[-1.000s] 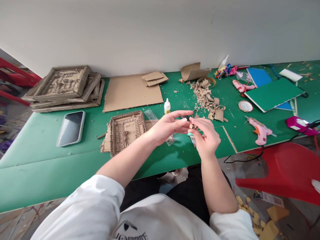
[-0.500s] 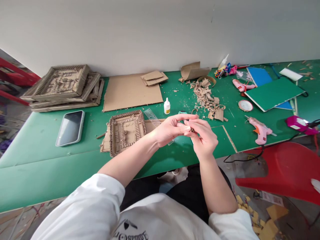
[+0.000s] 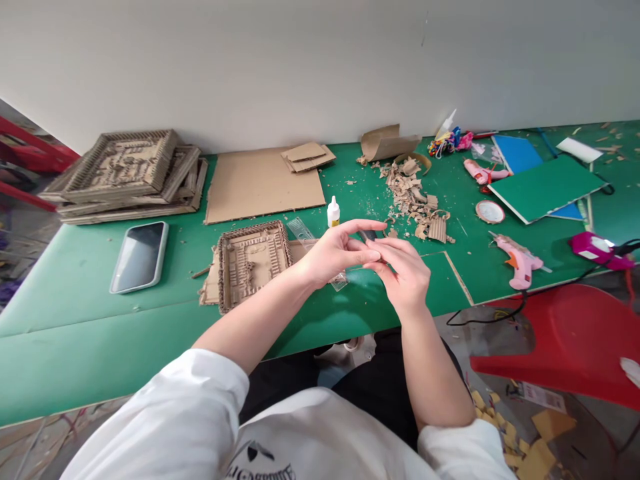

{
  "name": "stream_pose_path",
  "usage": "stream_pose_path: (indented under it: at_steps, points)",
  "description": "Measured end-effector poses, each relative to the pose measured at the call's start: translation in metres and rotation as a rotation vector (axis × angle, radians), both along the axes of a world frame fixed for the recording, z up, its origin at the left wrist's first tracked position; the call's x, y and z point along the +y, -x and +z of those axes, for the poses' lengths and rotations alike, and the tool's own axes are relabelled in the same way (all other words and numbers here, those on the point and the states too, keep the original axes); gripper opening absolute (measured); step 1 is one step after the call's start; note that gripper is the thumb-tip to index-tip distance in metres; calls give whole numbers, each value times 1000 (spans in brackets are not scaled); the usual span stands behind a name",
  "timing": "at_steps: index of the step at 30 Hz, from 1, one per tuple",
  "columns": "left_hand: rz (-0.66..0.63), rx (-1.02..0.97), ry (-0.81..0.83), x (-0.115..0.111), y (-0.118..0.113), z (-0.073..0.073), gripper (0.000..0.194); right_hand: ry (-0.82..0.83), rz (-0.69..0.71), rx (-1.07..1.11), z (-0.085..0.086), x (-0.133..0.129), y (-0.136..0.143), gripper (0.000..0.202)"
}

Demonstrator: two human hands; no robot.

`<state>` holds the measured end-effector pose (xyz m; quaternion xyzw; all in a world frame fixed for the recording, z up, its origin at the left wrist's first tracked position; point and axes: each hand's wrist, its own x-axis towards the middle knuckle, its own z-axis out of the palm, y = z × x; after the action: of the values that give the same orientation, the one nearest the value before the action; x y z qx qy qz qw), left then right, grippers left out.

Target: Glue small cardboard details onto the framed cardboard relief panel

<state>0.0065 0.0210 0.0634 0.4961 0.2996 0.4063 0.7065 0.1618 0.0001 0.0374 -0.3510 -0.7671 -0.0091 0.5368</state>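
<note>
Both hands meet above the green table, fingertips together. My left hand (image 3: 335, 255) is closed in a pinch at the thumb, its index finger stretched over the top. My right hand (image 3: 406, 270) is closed too, its fingertips against the left thumb. Whatever they hold between them is small and hidden by the fingers. A dark piece (image 3: 369, 235) shows just behind the fingers; I cannot tell whether it is held. Under the left hand lies a clear ruler (image 3: 300, 229). A white glue bottle (image 3: 333, 212) stands upright behind it. Left of the wrist rests a small corrugated-cardboard tray (image 3: 223, 273).
Cardboard frames (image 3: 120, 193) are stacked at the back left, near a phone (image 3: 140, 257). A cardboard sheet (image 3: 260, 187) and torn cardboard scraps (image 3: 410, 190) lie behind. To the right are a pink glue gun (image 3: 523, 263), a green board (image 3: 550, 187) and a red chair (image 3: 575, 340).
My fingers have shifted: the small brown piece seen between them is now covered, and a dark piece shows behind them. The right hand has moved slightly left.
</note>
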Motion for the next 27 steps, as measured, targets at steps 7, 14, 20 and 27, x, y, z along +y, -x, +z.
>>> stream_pose_path:
  at_steps: [7, 14, 20, 27]
  points:
    - [46, -1, -63, -1, -1, -7, 52, 24, -35, -10, -2, -1, 1, 25]
    - [93, 65, -24, -21, 27, -3, 56, -5, 103, 59, -8, -8, 27, 26]
    - [210, 23, 59, -55, 76, -9, 49, 15, 310, 65, -3, -20, 73, 25]
    - [328, 45, 165, -90, 136, -26, 45, 60, 416, 35, -21, -34, 136, 27]
